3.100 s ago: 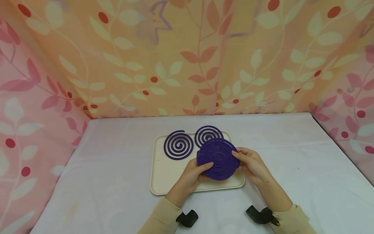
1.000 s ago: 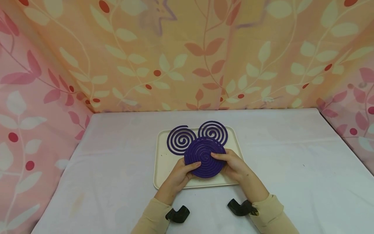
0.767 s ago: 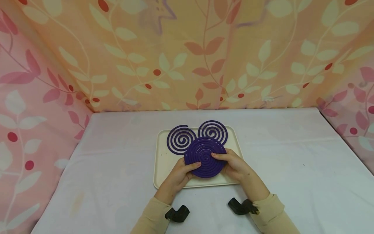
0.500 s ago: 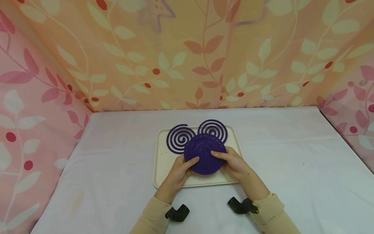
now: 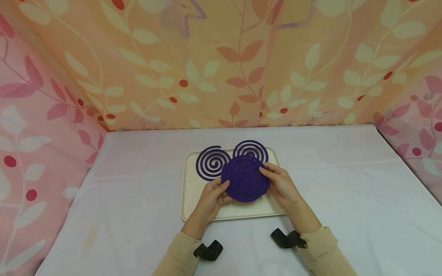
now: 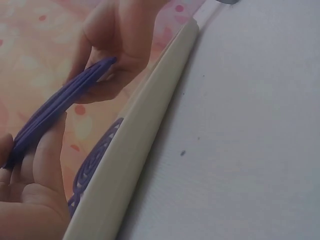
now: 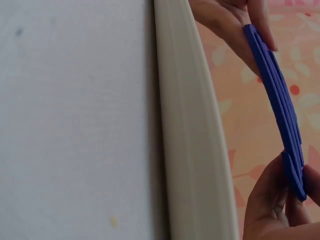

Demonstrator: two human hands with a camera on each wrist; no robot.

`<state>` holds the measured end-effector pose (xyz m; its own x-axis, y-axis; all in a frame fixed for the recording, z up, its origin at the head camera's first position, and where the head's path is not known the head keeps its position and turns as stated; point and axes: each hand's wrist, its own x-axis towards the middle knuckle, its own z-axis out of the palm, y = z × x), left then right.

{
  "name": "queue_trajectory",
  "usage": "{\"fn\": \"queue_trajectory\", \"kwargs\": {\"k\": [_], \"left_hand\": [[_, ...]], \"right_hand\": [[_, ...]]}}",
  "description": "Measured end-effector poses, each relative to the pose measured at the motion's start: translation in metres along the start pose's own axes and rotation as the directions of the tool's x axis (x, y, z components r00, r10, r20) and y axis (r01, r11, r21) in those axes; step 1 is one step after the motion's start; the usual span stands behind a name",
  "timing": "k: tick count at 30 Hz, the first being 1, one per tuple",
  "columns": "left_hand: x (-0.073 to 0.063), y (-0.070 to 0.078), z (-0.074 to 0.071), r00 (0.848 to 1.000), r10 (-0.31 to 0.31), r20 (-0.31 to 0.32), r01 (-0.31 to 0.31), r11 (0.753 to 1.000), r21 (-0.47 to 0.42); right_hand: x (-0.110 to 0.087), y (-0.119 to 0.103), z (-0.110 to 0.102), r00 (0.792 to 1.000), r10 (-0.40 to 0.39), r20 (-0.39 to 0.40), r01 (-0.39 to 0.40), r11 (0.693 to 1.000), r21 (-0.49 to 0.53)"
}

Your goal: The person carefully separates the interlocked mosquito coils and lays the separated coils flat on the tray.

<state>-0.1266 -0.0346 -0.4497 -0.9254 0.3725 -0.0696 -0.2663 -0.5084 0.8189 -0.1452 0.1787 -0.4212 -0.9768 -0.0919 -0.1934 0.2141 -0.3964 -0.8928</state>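
My left hand [image 5: 210,200] and right hand [image 5: 284,188] hold a round disc of purple mosquito coils [image 5: 245,178] between them, above the tray. Its spiral strips lie close together and its face tilts toward me. The left thumb presses the lower left of the face, with the other fingers behind it. On the right, the thumb and fingers pinch the edge. Seen side-on in the left wrist view, the mosquito coils [image 6: 60,105] look layered; a strip stands slightly off near the right hand [image 7: 272,205] in the right wrist view.
A cream tray [image 5: 191,205] lies on the white-covered table [image 5: 131,199]. Two single open purple coils, a left one [image 5: 213,163] and a partly hidden right one [image 5: 250,147], lie at its back edge. Patterned cloth [image 5: 221,61] stands behind. Black angled pieces [image 5: 208,251] sit at both wrists.
Within the last second the disc has risen slightly and shifted right. The right thumb has slid from the face to the upper right edge, and the left thumb toward the left rim.
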Motion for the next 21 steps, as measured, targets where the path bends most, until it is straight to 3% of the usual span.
{"fn": "queue_trajectory", "kwargs": {"k": [9, 16, 21], "left_hand": [[-0.0010, 0.0025, -0.0011, 0.999, 0.027, 0.019, -0.025, 0.998, -0.059], [0.0004, 0.0005, -0.0003, 0.998, 0.052, -0.027, -0.050, 0.996, 0.070], [0.0013, -0.0009, 0.0000, 0.996, 0.055, -0.065, -0.049, 0.994, 0.102]], "right_hand": [[0.0011, 0.0008, -0.0003, 0.998, -0.015, -0.055, 0.013, 0.999, -0.038], [0.0003, -0.0011, -0.0014, 0.988, -0.076, -0.138, 0.057, 0.989, -0.135], [0.0009, -0.0008, -0.0022, 0.984, -0.094, -0.149, 0.069, 0.984, -0.167]]}}
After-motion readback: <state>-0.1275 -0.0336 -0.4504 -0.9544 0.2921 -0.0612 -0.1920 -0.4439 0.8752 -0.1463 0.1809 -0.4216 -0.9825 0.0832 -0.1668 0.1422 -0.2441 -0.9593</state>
